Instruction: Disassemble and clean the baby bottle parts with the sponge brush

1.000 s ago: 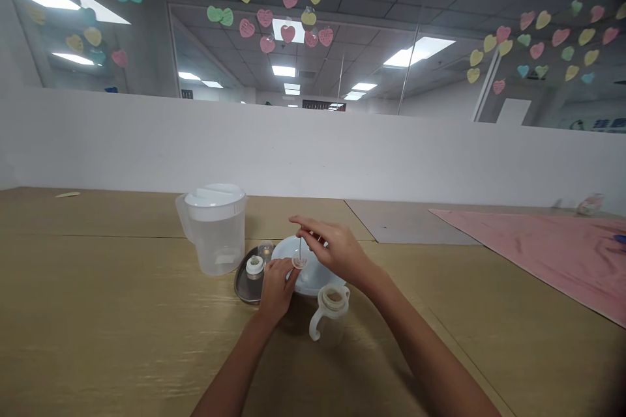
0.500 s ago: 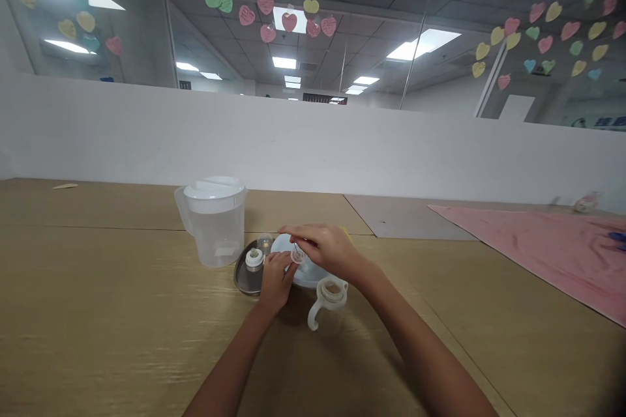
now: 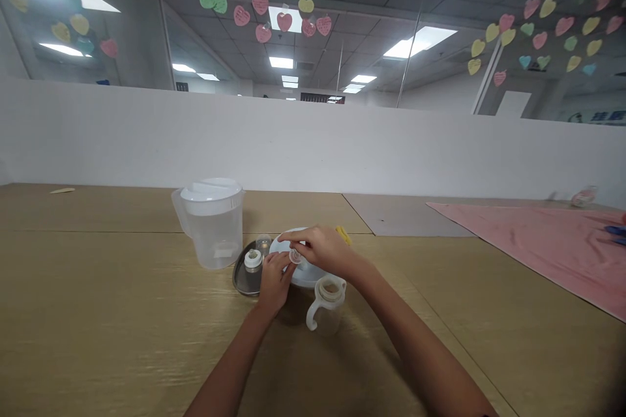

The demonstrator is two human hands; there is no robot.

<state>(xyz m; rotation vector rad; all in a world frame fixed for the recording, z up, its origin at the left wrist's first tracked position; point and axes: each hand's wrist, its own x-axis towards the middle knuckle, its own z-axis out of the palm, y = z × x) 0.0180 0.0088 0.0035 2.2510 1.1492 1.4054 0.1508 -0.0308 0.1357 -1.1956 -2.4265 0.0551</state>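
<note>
Over a white bowl [image 3: 307, 279], my left hand [image 3: 274, 281] is closed on a small clear round piece [image 3: 296, 256], perhaps a bottle nipple. My right hand [image 3: 325, 249] reaches in from the right above that piece, its index finger stretched to the left and its other fingers bent near the piece; whatever they pinch is too small to make out. Left of my hands lies a dark metal tray [image 3: 243, 281] with a white-collared bottle part [image 3: 253, 260] and a clear dome cap [image 3: 263, 245]. A clear bottle [image 3: 328, 306] with a white handle stands open in front of the bowl.
A lidded clear pitcher [image 3: 215, 228] stands behind the tray on the left. Something yellow [image 3: 343, 234] shows behind my right hand. To the right lies a pink cloth [image 3: 542, 238] with a blue object [image 3: 615, 233] at its edge. A white partition [image 3: 313, 143] runs along the table's back.
The camera view has shifted slightly. My right hand has moved a little, and more of the yellow object shows behind it. My left hand keeps its hold on the clear piece.
</note>
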